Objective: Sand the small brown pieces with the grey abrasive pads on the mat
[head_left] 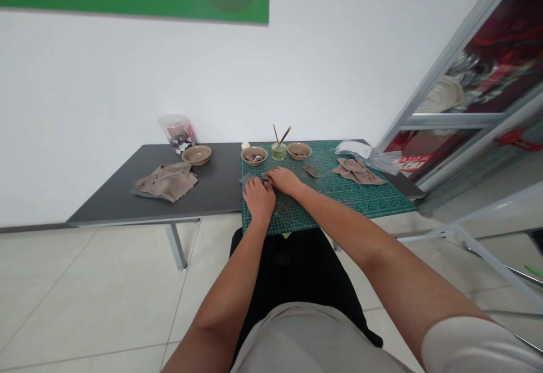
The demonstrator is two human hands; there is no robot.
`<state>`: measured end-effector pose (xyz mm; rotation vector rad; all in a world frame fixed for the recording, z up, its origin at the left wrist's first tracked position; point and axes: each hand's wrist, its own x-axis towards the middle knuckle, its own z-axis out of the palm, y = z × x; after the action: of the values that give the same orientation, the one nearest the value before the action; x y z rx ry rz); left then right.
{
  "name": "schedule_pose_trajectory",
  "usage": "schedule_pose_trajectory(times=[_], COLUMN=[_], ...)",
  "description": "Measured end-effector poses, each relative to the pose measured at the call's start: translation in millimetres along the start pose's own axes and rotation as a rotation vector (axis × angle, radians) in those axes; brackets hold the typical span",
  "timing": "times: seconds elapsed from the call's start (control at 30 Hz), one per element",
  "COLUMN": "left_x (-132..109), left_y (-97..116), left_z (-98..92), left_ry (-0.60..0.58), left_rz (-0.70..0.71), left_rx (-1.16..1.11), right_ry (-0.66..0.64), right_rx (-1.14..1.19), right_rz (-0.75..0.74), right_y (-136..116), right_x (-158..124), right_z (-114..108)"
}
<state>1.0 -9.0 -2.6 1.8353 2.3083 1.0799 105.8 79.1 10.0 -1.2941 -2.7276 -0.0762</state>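
Observation:
My left hand (259, 196) and my right hand (284, 180) meet over the green cutting mat (292, 220), fingers bent and close together. A small greyish, partly see-through piece (245, 179) sticks out to the left of my left fingers. Something dark shows between the fingertips of both hands, too small to name. Right of my right hand lies a flat brownish-grey piece (311, 170). Just beyond the hands stand a bowl of small brown and pale bits (254, 152), a glass jar (279, 151) holding two thin brush-like sticks, and a second bowl of brown bits (299, 151).
On the dark table (212, 192), left, are a brown cloth (167, 181), a tan bowl (196, 155) and a clear tub (177, 133) of dark and white pieces. Right lie another brown cloth (358, 171) and a plastic bag (373, 155). A wall rises behind.

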Motion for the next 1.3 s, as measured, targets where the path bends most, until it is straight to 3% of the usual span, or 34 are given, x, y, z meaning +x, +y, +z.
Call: schedule_pose_trajectory(times=[0.2,0.4,0.57,0.83,1.07,1.3], left_x=[-2,6,13,15,14,9], left_y=[-5,-16,-19,-18,-15,-16], left_z=[-10.6,-6.9,-3.4,-0.7,1.0,1.1], left_ry=[-0.017,-0.052,0.013,0.037,-0.027,-0.092], left_rz=[-0.07,-0.021,-0.157,-0.147,-0.154,-0.041], left_rx=[-0.123,-0.374,-0.439,-0.374,-0.364,-0.433], right_ry=[0.096,0.195,0.365,0.3,0.396,0.541], right_rx=[-0.042,0.094,0.144,0.197,0.424,0.778], right_rz=[0.071,0.214,0.155,0.258,0.334,0.487], right_y=[-17,-23,-27,-23,-19,-13], right_x=[-10,-20,-26,-24,-24,-35], right_z=[8,6,0,6,10,9])
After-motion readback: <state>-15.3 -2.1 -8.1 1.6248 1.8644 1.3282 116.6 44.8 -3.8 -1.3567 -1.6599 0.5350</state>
